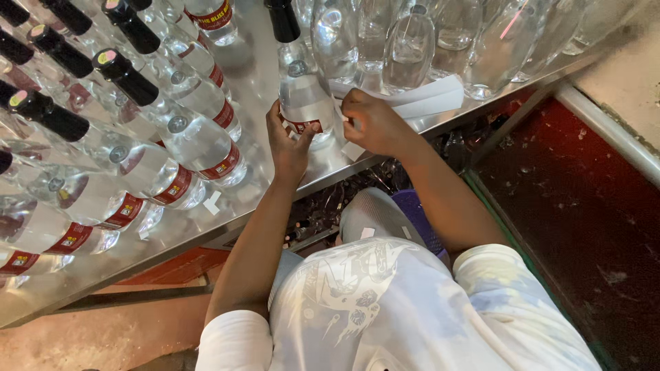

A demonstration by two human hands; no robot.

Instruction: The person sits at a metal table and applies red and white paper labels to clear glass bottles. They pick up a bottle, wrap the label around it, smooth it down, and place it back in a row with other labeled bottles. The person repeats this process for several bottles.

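head view, looking down over a steel table. left hand wraps the lower part of an upright clear bottle near the table's front edge, fingers curled on the red label band. right hand is at the bottle's right side, fingers bent and pinched against the label's end; whether it grips the label or only presses it, cannot tell. bottle has a black cap.

left of it, rows of capped bottles with red labels already on. behind and right, uncapped plain bottles. white strips lie just beside the right hand. a small white scrap sits near the table edge. red floor at right.
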